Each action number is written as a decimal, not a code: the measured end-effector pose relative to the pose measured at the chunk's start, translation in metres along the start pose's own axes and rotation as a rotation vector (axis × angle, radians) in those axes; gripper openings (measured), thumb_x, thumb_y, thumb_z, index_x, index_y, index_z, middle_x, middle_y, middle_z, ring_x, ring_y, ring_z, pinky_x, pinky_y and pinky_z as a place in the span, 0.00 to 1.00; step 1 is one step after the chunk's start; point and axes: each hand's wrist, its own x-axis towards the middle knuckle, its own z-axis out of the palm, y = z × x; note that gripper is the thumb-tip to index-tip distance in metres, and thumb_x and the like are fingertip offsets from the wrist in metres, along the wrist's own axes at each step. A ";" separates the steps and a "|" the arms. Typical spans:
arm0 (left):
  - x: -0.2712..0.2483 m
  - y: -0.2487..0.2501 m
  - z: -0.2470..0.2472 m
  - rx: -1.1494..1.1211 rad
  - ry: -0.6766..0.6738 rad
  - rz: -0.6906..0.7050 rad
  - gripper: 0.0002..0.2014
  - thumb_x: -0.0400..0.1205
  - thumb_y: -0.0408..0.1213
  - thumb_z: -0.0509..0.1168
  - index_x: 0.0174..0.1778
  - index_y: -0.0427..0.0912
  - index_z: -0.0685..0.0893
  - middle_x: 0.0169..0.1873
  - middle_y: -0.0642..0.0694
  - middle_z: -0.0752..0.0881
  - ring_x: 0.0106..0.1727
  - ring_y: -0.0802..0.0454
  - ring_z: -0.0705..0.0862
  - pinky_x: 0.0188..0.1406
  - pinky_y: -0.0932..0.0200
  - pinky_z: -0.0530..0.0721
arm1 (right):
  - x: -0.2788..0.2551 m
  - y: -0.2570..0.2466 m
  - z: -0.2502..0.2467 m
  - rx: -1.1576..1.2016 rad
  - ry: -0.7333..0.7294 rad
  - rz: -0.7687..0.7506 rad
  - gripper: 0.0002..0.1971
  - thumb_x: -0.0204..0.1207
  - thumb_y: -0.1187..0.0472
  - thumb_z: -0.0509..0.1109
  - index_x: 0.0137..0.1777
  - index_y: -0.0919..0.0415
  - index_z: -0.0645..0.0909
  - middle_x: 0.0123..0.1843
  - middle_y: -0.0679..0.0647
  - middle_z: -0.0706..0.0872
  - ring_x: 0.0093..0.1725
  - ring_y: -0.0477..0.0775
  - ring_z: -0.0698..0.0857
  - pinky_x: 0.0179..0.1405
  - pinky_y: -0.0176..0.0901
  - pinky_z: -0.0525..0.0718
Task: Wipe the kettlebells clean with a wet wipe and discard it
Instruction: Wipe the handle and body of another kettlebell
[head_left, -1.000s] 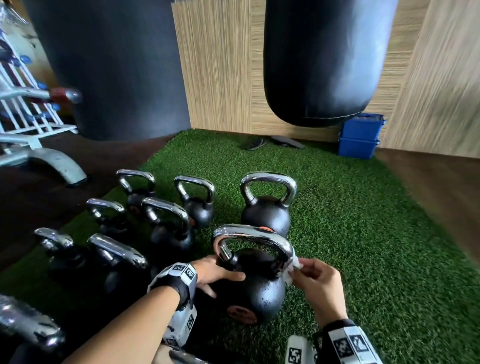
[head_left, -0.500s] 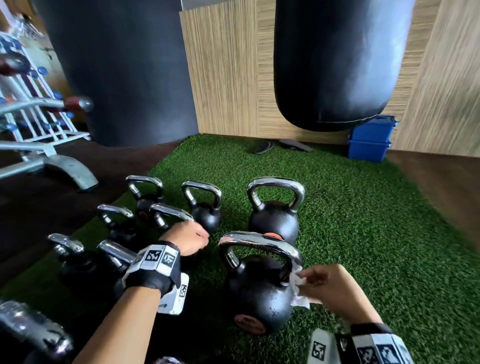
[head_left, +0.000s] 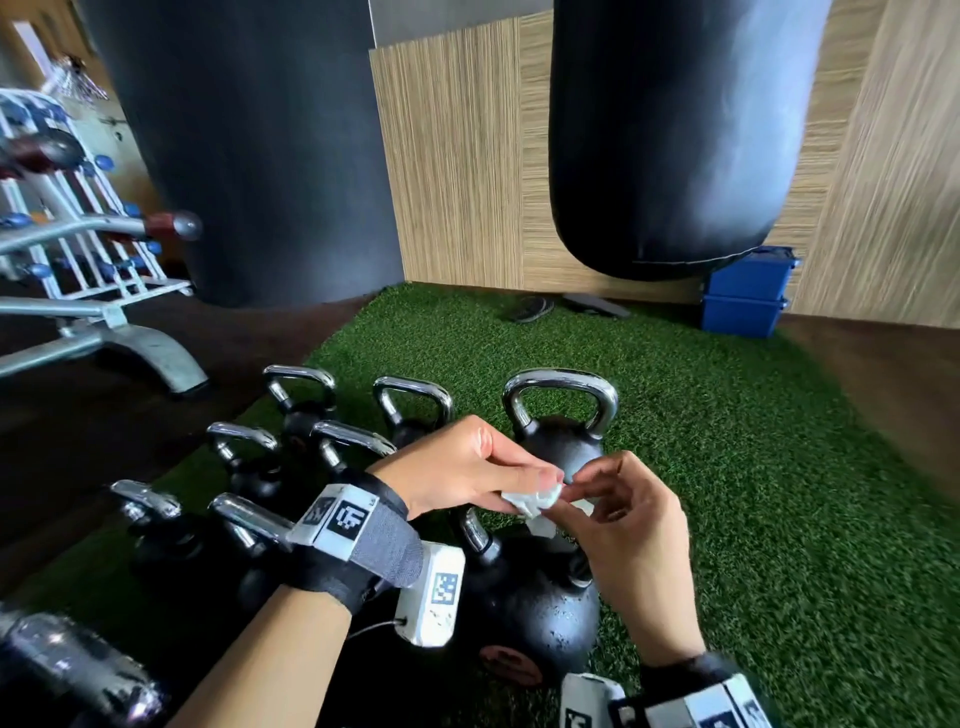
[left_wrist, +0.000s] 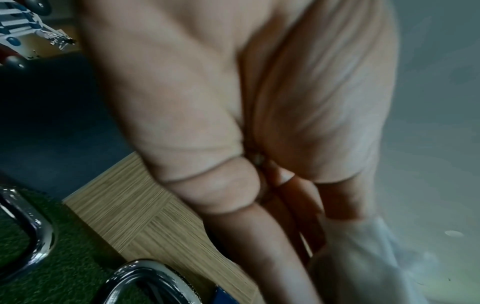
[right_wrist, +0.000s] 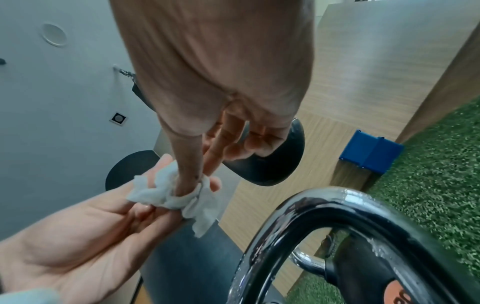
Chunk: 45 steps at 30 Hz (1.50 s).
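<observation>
**A:** What is nearest?

**B:** The big kettlebell (head_left: 530, 618) on the green mat (head_left: 753, 519), at its near edge. It is wet on the handle, so it may be slippery. It looks very heavy and hard. I would grab it by the shiny handle.

**A:** Where is the wet wipe (head_left: 532, 503)?

**B:** Just above that kettlebell, between both hands. The left hand (head_left: 467, 473) pinches it with its fingertips. The right hand (head_left: 623, 514) pinches the other side, with its other fingers curled loosely. The wipe is soft, light and crumpled. It bends any way you pull it, so a small pinch is enough.

**A:** What else is around?

**B:** More kettlebells. One medium kettlebell (head_left: 561, 431) stands just behind the hands. A bunch of smaller kettlebells (head_left: 311, 415) crowd close together along the left edge of the mat. Their handles stick up, so reaching between them is tight.

**A:** And far away?

**B:** A black punching bag (head_left: 675, 130) hangs over the far edge of the mat. Blue boxes (head_left: 743, 296) sit by the wooden wall. I see no bin for the wipe.
</observation>
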 end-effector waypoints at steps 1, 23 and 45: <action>-0.001 -0.002 -0.002 -0.020 -0.014 0.007 0.13 0.83 0.36 0.73 0.62 0.37 0.91 0.54 0.41 0.93 0.52 0.56 0.92 0.50 0.66 0.88 | -0.001 0.001 0.002 -0.019 0.041 -0.004 0.18 0.55 0.55 0.88 0.38 0.50 0.81 0.34 0.41 0.90 0.24 0.42 0.79 0.24 0.32 0.77; 0.021 -0.071 -0.013 0.466 0.353 0.322 0.14 0.77 0.50 0.78 0.58 0.53 0.92 0.56 0.64 0.90 0.59 0.72 0.87 0.65 0.71 0.82 | -0.035 0.124 0.009 -0.256 -0.213 0.472 0.17 0.56 0.41 0.85 0.41 0.45 0.86 0.37 0.45 0.89 0.40 0.48 0.87 0.40 0.42 0.82; 0.004 -0.151 -0.043 0.347 0.436 0.129 0.13 0.88 0.29 0.64 0.59 0.46 0.92 0.37 0.77 0.87 0.41 0.81 0.80 0.47 0.81 0.74 | -0.041 0.193 0.027 -0.166 -0.182 0.547 0.34 0.38 0.21 0.79 0.48 0.15 0.74 0.47 0.38 0.84 0.45 0.40 0.86 0.48 0.49 0.88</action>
